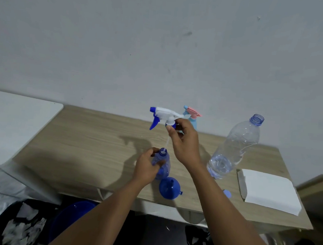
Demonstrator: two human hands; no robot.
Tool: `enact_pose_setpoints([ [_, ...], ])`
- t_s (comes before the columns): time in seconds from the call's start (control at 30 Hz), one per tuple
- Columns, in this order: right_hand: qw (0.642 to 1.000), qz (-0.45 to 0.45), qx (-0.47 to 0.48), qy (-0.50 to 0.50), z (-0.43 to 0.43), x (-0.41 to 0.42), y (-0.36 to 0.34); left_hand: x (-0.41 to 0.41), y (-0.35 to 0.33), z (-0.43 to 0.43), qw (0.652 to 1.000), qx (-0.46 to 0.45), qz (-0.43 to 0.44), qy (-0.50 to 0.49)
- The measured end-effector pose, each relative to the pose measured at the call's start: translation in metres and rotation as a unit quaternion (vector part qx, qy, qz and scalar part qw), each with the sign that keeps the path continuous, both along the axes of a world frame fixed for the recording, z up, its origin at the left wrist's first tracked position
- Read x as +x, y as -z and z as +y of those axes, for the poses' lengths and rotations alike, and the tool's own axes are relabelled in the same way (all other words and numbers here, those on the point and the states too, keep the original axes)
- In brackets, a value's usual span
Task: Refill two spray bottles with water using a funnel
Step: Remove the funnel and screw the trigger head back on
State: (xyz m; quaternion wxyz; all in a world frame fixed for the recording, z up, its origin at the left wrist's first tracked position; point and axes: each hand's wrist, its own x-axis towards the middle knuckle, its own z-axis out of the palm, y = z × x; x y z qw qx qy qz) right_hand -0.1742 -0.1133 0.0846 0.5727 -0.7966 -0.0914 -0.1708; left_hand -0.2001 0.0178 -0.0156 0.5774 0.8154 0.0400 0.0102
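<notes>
My left hand (148,166) grips the blue translucent spray bottle (162,165), which stands upright on the wooden table (91,142) with its neck open. My right hand (184,140) holds the white and blue trigger head (164,116) above that bottle; its thin dip tube (167,142) reaches down to the bottle's mouth. A blue funnel (169,188) lies mouth-down on the table just in front of the bottle. The second spray bottle, light blue with a pink trigger (192,115), stands at the back, partly hidden behind my right hand.
A large clear water bottle (235,145), uncapped and holding a little water, stands to the right. Its blue cap (227,193) lies near the table's front edge beside a stack of white napkins (270,191). A white surface (15,121) adjoins on the left. A blue bucket (71,217) sits below.
</notes>
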Motion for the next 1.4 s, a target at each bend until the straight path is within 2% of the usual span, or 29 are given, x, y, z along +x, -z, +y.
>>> enact_pose_setpoints([
  [0.13, 0.996, 0.081, -0.02, -0.004, 0.001, -0.005, 0.041, -0.002, 0.005, -0.002, 1.0, -0.013, -0.016, -0.023],
  [0.4, 0.993, 0.116, -0.017, 0.005, 0.008, -0.017, 0.09, -0.006, 0.02, -0.004, 0.998, 0.003, -0.055, -0.033],
  [0.6, 0.991, 0.129, -0.02, -0.007, 0.003, -0.02, 0.092, -0.003, 0.025, -0.002, 0.998, -0.002, -0.045, -0.033],
  [0.83, 0.982, 0.17, 0.065, 0.047, 0.009, -0.022, 0.092, -0.002, 0.024, -0.002, 0.998, -0.006, -0.065, -0.006],
  [1.03, 0.978, 0.182, 0.07, 0.069, 0.014, -0.02, 0.09, -0.007, 0.022, -0.003, 0.999, -0.012, -0.049, -0.018],
  [1.23, 0.985, 0.159, 0.067, 0.018, -0.001, -0.03, 0.091, -0.003, 0.019, -0.004, 0.999, -0.015, -0.035, -0.022],
  [1.4, 0.973, 0.173, 0.143, 0.049, 0.003, -0.036, 0.087, -0.001, 0.023, -0.001, 0.999, -0.008, -0.03, -0.04],
])
